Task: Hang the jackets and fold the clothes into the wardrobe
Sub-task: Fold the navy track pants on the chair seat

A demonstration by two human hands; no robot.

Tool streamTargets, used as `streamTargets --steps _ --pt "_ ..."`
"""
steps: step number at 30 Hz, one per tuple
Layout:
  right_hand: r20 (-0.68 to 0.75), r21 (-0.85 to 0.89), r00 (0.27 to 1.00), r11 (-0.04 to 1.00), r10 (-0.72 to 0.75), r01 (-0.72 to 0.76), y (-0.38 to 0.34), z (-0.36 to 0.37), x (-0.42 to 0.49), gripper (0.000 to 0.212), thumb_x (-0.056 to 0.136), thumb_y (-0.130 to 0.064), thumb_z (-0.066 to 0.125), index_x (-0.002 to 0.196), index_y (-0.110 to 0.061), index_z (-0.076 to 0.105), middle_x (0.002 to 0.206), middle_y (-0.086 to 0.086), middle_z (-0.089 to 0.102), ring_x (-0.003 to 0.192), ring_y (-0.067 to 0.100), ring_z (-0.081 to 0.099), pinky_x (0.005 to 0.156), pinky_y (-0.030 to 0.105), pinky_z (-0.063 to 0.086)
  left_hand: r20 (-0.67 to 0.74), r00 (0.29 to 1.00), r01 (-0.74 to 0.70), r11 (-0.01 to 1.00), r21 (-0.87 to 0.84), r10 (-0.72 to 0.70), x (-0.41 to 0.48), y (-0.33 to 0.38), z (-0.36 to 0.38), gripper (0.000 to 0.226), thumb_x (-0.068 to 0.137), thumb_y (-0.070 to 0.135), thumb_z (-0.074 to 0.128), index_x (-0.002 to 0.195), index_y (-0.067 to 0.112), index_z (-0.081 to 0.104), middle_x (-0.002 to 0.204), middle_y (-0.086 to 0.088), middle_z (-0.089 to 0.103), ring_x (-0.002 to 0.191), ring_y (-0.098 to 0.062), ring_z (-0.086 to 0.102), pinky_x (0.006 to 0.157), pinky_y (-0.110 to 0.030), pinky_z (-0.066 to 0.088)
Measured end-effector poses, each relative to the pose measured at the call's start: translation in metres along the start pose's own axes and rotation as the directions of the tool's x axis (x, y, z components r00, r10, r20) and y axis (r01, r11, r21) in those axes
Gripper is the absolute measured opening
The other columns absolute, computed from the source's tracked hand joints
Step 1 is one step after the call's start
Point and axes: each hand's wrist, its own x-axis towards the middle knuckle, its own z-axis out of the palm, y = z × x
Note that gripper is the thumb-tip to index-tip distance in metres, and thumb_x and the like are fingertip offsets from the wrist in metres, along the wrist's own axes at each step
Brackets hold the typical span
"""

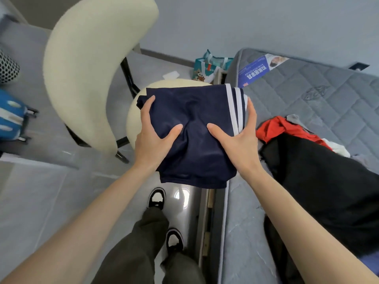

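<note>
Navy folded garment [192,136] with white side stripes is held above a cream chair seat [133,119], beside a grey mattress [307,95]. The left hand [152,138] and right hand [239,138] each keep a grip clamped on one side, thumbs on top.

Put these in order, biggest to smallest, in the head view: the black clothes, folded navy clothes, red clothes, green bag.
1. black clothes
2. folded navy clothes
3. red clothes and green bag look alike; the bag is farther, so unranked.
</note>
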Motion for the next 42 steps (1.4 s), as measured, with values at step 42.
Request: streamTargets --steps 42 --pt "0.663 0.594 0.263 0.707 -0.7 0.383 -0.531 0.372 -0.478 0.096 0.066 -0.052 0.081 0.141 -0.052 0.021 0.115 -0.042 0.044 0.116 -0.002 0.051 0.102 0.032 0.046 -0.891 0.397 -0.128 0.975 0.183 0.22 -0.389 0.133 -0.718 0.068 0.076 0.034 0.078 0.129 0.039 0.035 0.111 0.04 0.039 0.096 0.022 0.048 0.076 0.001 0.04"
